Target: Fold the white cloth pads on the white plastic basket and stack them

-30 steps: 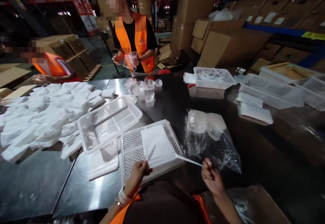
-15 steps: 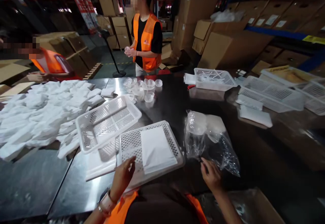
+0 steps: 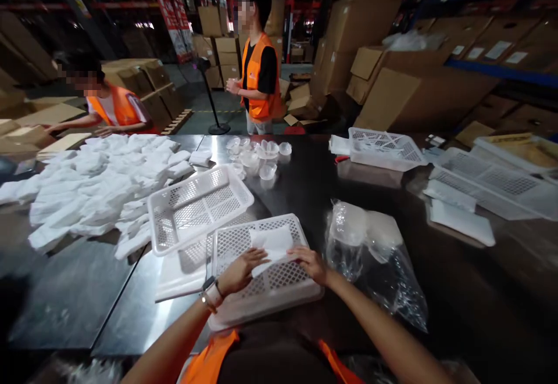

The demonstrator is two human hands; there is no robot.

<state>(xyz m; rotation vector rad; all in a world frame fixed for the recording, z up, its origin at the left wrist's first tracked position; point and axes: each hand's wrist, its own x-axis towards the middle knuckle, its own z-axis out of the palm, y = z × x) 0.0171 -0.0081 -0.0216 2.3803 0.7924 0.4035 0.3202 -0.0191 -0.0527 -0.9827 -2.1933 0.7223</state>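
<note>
A soft white sheet (image 3: 272,240) lies on an upturned white plastic basket (image 3: 279,297), its near part lifted and folded back over itself. My left hand (image 3: 239,271), with a watch at the wrist, has its fingers closed on the sheet's left near corner. At the right near corner, my right hand (image 3: 311,264) pinches the same edge between thumb and fingers. Another white basket (image 3: 157,221) stands just behind and to the left, tilted against this one. To the right is a clear plastic bag (image 3: 387,279) with translucent bowls (image 3: 349,221) inside.
A heap of white wrapped packets (image 3: 96,180) covers the table's left. Clear bowls (image 3: 267,170) cluster at the back. More baskets (image 3: 383,157) and white packs (image 3: 462,221) sit on the right. Two co-workers in orange vests (image 3: 260,70) are beyond the table.
Both hands have moved onto the white sheet, the right one coming leftward from beside the plastic bag. The sheet lay flat before; its near edge is now folded up and away from me.
</note>
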